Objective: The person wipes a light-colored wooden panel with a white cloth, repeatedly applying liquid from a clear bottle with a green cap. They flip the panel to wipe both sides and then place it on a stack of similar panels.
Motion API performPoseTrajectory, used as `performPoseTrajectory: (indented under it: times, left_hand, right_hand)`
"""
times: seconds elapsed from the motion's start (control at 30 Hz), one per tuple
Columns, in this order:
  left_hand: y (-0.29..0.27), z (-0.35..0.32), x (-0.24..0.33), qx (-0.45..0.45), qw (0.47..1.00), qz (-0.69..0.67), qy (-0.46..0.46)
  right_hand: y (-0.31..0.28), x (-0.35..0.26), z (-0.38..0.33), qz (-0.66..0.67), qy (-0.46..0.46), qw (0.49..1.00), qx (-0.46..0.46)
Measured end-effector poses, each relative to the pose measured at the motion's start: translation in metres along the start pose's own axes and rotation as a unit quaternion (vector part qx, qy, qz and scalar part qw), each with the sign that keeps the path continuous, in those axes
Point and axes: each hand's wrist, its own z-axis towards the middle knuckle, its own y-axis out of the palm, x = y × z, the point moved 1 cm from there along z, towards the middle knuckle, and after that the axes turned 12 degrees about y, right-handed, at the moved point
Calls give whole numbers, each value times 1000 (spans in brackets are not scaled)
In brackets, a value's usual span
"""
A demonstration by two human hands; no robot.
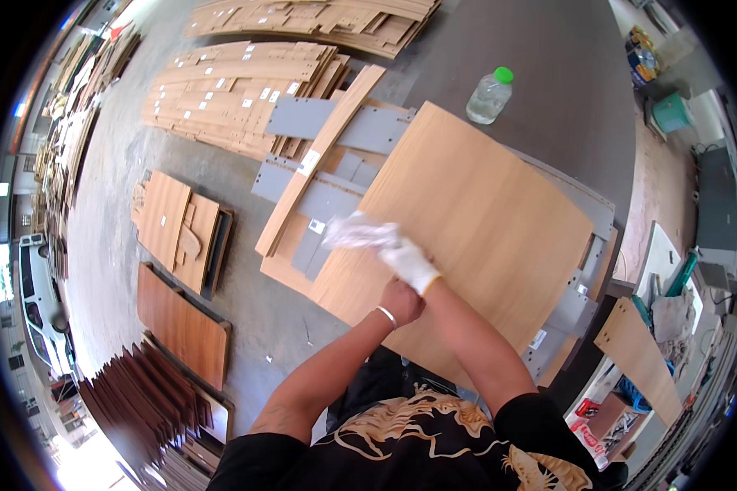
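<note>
My right hand (411, 263), in a white glove with a yellow-edged cuff, is over a light wood-grain board (483, 217). Beyond the glove stretches a blurred whitish, cloth-like shape (360, 232); whether it is a rag or part of a glove, I cannot make out. Motion smears the gloved fingers. My left hand (404, 301), bare with a white band at the wrist, is closed right beside the glove's cuff. What its fingers grip is hidden. The board lies on top of grey and wood-coloured panels (336, 180), with a narrow wooden strip (323, 155) across them at the left.
A clear bottle with a green cap (490, 96) stands on the dark tabletop (540, 49) beyond the board. Stacks of wooden panels (237, 98) lie on the floor at left. Dark brown slats (143, 401) stand at lower left. A cart with tools (667, 319) is at right.
</note>
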Motion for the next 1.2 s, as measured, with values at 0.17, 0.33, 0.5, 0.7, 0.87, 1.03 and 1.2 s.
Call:
performPoseTrajectory:
  times: [0.17, 0.33, 0.5, 0.7, 0.87, 1.03, 1.2]
  left_hand:
    - [-47, 51, -16, 93, 976, 169, 102]
    - [-80, 225, -67, 153, 983, 70, 71]
    - [-107, 400, -82, 162, 981, 31, 105]
    - [-95, 490, -78, 153, 975, -158, 29]
    - [-102, 499, -31, 87, 991, -50, 85]
    - [-130, 434, 44, 57, 895, 205, 391]
    - [-160, 321, 75, -13, 854, 339, 394]
  right_hand:
    - [-166, 24, -31, 504, -108, 855, 61]
    - [-214, 43, -102, 587, -157, 787, 103]
    - [-179, 42, -123, 648, -129, 733, 163]
    - [-157, 25, -120, 663, -180, 702, 187]
    - [-179, 23, -108, 640, -213, 706, 215]
    - [-200, -4, -98, 611, -264, 721, 195]
    - [-179, -27, -93, 639, -263, 717, 91]
